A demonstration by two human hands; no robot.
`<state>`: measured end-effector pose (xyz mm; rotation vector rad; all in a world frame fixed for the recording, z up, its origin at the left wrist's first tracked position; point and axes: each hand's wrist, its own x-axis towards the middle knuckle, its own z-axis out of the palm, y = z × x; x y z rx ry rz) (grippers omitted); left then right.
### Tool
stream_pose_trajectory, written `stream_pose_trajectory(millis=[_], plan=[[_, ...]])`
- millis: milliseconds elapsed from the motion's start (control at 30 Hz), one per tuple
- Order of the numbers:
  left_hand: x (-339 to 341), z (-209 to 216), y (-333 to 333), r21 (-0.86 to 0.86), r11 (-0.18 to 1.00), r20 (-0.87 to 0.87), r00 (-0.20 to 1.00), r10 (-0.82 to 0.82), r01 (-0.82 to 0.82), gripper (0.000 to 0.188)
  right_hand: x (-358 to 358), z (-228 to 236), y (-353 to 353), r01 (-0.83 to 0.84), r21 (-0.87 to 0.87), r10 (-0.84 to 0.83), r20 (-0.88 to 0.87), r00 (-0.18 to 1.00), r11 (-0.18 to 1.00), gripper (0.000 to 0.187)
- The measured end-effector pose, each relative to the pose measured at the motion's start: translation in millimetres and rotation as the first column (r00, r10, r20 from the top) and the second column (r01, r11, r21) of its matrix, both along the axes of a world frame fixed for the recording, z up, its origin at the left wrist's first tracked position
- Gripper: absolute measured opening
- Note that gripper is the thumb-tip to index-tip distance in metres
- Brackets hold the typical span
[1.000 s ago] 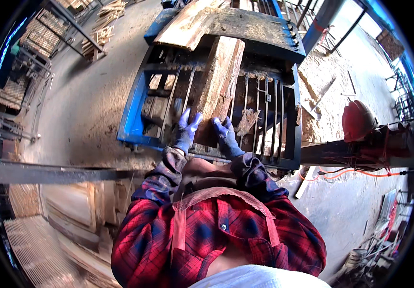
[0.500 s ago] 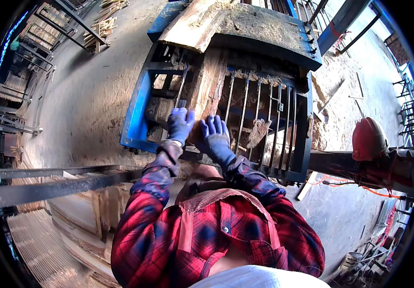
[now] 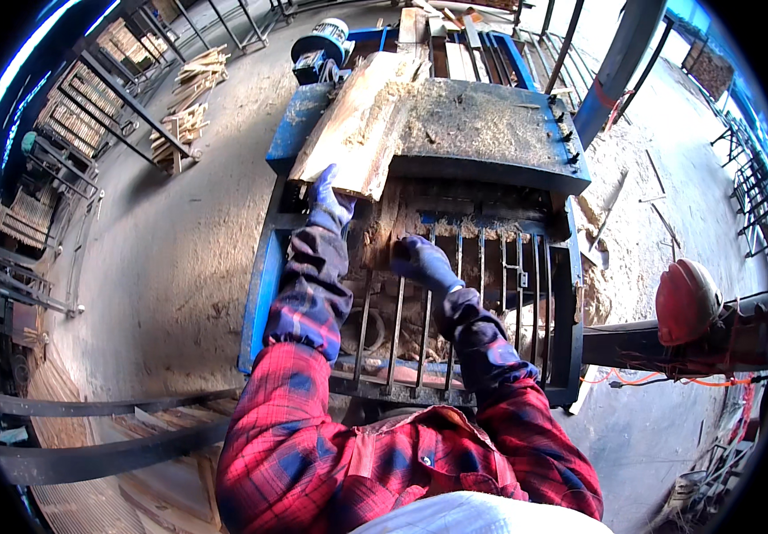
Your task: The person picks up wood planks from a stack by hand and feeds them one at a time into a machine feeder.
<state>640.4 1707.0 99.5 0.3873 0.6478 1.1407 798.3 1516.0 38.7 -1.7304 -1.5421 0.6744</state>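
Both my hands wear blue-purple gloves. My left hand is at the near edge of a pale, rough wooden slab lying on the machine's top cover. A finger or thumb lies over the slab's top face, and the other fingers appear to hold its edge from below. My right hand is lower, above the metal bars, with its fingers curled in against the near end of a darker wooden board. That board runs away from me under the cover, where its far part is hidden.
Sawdust covers the blue machine's top plate. Parallel metal bars cross its open near side. A motor stands at the far left. A red helmet sits on a beam at right. Wood strips lie left; a metal rack stands near left.
Both hands have moved away from me, the left up to the slab on the cover. The darker board has slid farther under the cover. My view has shifted forward.
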Motion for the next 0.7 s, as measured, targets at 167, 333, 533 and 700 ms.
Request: stream_pose_trajectory(millis=[167, 333, 533, 700], plan=[[19, -26, -103, -0.036, 0.984, 0.054, 0.984, -0.171, 0.173, 0.029, 41, 45, -8, 0.010, 0.171, 0.165, -0.963, 0.212, 0.985, 0.036], [-28, -38, -270, 0.045, 0.938, -0.089, 0.936, -0.339, 0.344, 0.052, 12, 38, -92, -0.093, 0.045, 0.060, -0.984, 0.167, 0.995, 0.026], [-104, -34, -335, 0.104, 0.975, -0.434, 0.891, -0.131, 0.194, 0.038, -32, -2, -219, -0.028, -0.127, -0.121, -0.978, 0.172, 0.992, 0.025], [-88, -74, -396, 0.313, 0.950, -0.689, 0.687, 0.231, -0.005, 0.013, -50, -26, -288, -0.027, -0.060, -0.057, -0.992, 0.112, 0.998, 0.032]])
